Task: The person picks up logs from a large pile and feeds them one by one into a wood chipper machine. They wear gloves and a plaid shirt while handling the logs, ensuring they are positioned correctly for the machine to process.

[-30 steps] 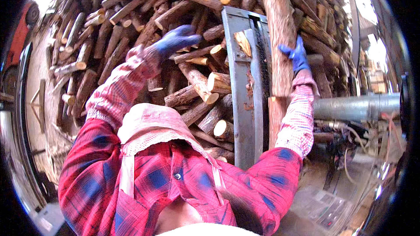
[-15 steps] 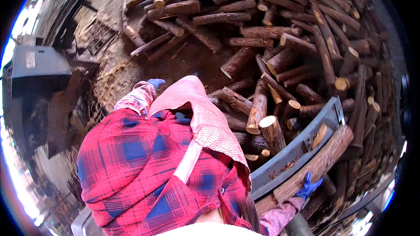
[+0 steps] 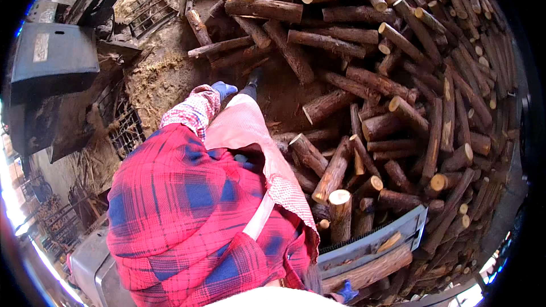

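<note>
My left hand (image 3: 225, 89), in a blue glove below a red-and-white patterned cuff, hangs beside the pink apron (image 3: 242, 116). Nothing shows in it, and its fingers look loosely stretched out. At the lower edge my right hand (image 3: 346, 293), also blue-gloved, is against the near side of a thick bark-covered log (image 3: 369, 268). Its thumb and some fingers show at the bark; the rest is cut off or hidden. That log lies along a grey metal trough (image 3: 418, 224), which also bears a split piece of wood (image 3: 389, 243).
A large heap of cut logs (image 3: 335, 105) spreads ahead and to the right. One short log (image 3: 340, 216) stands upright beside the trough. Left are a grey machine housing (image 3: 54, 59), sawdust (image 3: 153, 82) and a metal grate (image 3: 126, 128). A dark shoe (image 3: 255, 77) shows past the apron.
The view has turned, so the heap, trough and log sit differently in the picture. My right hand stays at the log, now near the lower edge. My left hand remains beside the apron.
</note>
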{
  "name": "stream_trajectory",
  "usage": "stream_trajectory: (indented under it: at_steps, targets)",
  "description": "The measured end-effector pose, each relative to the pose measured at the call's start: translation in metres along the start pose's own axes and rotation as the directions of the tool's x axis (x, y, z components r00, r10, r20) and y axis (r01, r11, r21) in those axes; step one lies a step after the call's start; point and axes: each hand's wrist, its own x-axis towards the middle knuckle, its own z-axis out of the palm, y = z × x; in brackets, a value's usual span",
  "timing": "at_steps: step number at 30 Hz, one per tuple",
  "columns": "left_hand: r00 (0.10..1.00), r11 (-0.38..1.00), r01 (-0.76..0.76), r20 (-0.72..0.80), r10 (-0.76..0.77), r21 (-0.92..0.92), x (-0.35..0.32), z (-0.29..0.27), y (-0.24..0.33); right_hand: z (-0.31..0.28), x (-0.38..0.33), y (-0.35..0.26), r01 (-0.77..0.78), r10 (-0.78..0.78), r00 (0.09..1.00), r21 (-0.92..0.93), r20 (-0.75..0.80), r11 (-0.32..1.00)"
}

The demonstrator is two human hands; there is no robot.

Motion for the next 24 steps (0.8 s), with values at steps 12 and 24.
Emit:
stream_trajectory:
  at_steps: [12, 24]
  targets:
    - [0.963, 0.978, -0.152, 0.200, 0.178, -0.140, 0.246, -0.171, -0.006, 0.347, -0.165, -0.356, -0.098, 0.006, 0.612, 0.068, 0.791, 0.993]
    - [0.894, 0.863, 0.357, 0.399, -0.204, -0.358, 0.340, -0.077, -0.019, 0.446, -0.234, -0.460, -0.092, 0.157, 0.236, -0.139, 0.959, 0.986]
